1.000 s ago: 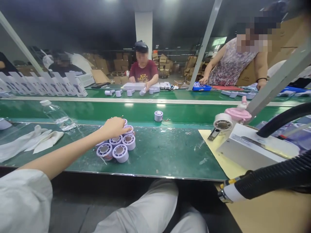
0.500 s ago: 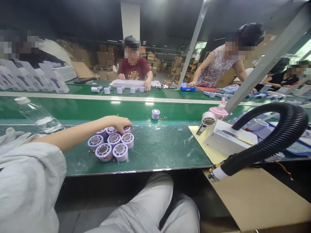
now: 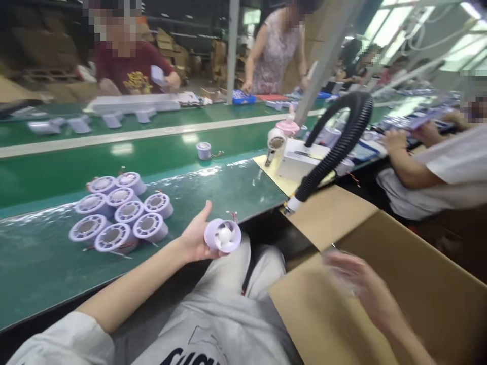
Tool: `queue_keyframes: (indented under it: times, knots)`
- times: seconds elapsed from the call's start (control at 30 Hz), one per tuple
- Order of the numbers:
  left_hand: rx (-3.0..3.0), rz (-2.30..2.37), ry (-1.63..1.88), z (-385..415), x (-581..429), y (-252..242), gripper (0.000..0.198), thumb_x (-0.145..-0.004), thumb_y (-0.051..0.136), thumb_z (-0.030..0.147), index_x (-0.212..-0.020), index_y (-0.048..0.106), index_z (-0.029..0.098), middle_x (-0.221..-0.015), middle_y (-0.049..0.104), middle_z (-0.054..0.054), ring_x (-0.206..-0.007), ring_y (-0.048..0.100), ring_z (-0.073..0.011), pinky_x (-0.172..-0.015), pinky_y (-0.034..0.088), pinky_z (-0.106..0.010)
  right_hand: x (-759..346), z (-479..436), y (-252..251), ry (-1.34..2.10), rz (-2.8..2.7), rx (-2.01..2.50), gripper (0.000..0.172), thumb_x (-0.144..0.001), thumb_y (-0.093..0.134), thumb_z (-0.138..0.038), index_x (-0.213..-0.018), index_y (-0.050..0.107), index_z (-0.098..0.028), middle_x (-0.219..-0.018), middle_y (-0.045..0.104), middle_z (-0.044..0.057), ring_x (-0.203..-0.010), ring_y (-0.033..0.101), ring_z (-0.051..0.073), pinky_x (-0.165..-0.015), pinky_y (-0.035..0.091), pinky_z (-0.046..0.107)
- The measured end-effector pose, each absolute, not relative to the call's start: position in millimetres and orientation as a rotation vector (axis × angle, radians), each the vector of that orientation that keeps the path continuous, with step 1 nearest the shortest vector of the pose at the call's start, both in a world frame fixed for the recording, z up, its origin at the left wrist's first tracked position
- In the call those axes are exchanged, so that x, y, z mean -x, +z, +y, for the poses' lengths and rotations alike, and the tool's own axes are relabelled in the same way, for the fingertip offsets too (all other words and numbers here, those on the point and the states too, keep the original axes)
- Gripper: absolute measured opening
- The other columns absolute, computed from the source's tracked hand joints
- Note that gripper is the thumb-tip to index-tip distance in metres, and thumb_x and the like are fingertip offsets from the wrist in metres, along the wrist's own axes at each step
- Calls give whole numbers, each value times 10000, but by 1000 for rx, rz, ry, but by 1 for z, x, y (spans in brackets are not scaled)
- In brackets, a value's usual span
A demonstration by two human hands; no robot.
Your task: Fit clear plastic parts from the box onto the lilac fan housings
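My left hand (image 3: 198, 238) holds a small round fan (image 3: 223, 235) just past the green table's front edge. Its lilac housing is tilted so the white blades face me, and a thin wire with a plug sticks up behind. My thumb points upward while the fingers support the fan from below. Over an open cardboard box (image 3: 426, 274) is my right hand (image 3: 353, 284), smeared by motion; a thin tip shows by its fingers, but what they hold I cannot make out. Several similar lilac fans (image 3: 129, 212) stand grouped on the table, left of my left hand.
A single fan (image 3: 204, 150) stands on the green belt. To the right, a black flexible hose (image 3: 338, 147) arches from a white box-shaped device (image 3: 297, 159) toward the table edge. A slanted post (image 3: 323, 61) rises behind it. Co-workers sit or stand across the belt and at right.
My left hand has lifted a fan from the group and brought it toward me. My right hand has come into view over the box. The view has turned right and downward.
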State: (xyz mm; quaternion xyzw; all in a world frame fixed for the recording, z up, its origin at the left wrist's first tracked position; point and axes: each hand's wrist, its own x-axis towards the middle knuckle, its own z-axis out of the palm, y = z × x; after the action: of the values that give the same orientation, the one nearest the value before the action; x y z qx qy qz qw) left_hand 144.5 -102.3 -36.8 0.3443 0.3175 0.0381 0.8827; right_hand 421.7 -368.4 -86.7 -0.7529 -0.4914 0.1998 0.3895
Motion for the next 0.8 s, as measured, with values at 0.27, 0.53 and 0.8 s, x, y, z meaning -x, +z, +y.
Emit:
queue_keyframes:
  times: [0.27,0.53,0.8]
  knots:
    - [-977,444,-438,-145,-182,-67,760,-719,369,840,-854,597,129,-550,571,-10,-324,425,-79,-265,215,-168,-316,-313,-53,-88,-2026,1907,421,-950,500,-366,-1350,527,-240,-1350,484,184,-1092,531,341,-796,538,475]
    - [-1765,350,-142,-153,-167,-44,161,-816,581,308,-899,648,189,-811,597,-2,-701,528,-127,-589,420,-216,-321,-316,-56,499,-1787,1817,124,-769,763,-257,-773,657,-193,-1235,530,80,-1072,550,262,-880,508,408]
    - [-2047,310,323,-162,-155,-66,656,-581,831,481,-1144,622,219,-1069,571,-73,-1005,560,-237,-892,459,-353,-310,-310,-48,709,-1291,1673,311,-925,545,-317,-660,632,-178,-986,616,60,-909,591,193,-769,473,308]
